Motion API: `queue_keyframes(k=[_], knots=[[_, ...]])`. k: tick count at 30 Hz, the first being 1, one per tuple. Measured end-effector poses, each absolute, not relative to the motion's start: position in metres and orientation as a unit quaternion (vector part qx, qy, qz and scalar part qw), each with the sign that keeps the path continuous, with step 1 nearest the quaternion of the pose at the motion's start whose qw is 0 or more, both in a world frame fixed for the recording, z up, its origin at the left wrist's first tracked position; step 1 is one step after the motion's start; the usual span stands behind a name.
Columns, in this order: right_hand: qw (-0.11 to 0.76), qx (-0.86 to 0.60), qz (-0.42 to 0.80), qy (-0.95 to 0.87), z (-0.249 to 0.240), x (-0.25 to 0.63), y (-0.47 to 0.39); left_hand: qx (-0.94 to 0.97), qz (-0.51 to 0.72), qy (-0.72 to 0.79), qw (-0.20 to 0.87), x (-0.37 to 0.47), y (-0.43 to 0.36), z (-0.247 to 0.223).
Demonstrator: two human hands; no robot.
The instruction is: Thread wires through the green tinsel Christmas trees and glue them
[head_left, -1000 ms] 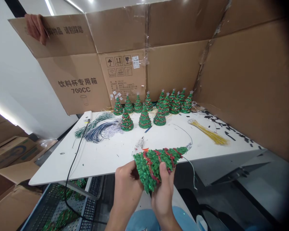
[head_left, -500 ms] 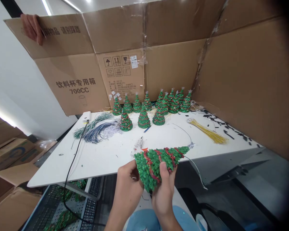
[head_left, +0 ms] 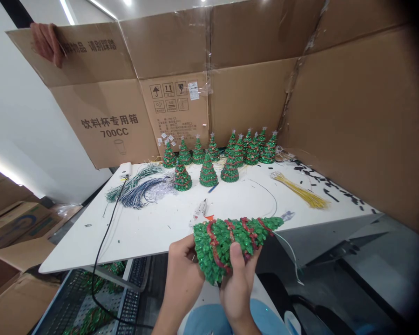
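Note:
A small green Christmas tree with red garland lies sideways in my hands, its tip to the right. A clear star shows at the tip, and a thin pale wire hangs beside it. My right hand is closed round the tree from below, thumb across its near side. At the wide base, my left hand is closed against the tree; its fingertips are hidden by the base. On the white table beyond, a small white tube lies next to an orange piece.
Several finished-looking trees stand at the back against cardboard walls. Bundles of blue wires and yellow wires lie left and right. A black cable crosses the left edge. Another person's hand grips the cardboard top.
The tree has shifted slightly right and down in my hands, and its star now shows clearly past the tip. Both hands keep their hold.

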State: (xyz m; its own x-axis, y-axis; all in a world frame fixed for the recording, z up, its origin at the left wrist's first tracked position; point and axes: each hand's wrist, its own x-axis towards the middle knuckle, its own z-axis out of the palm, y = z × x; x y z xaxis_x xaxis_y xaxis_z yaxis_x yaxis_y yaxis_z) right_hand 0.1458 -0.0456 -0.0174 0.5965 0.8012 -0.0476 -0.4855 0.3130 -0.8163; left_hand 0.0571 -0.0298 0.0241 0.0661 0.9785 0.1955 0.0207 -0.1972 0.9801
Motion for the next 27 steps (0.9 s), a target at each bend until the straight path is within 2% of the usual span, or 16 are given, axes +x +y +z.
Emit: queue_keyframes(k=[17, 27], knots=[[0.809, -0.423, 0.32, -0.253, -0.024, 0.145, -0.048, 0.611, 0.486, 0.44, 0.443, 0.05, -0.027, 0.021], [0.78, -0.444, 0.342, -0.278, -0.004, 0.145, -0.051, 0.614, 0.482, 0.432, 0.453, 0.047, -0.026, 0.02]])
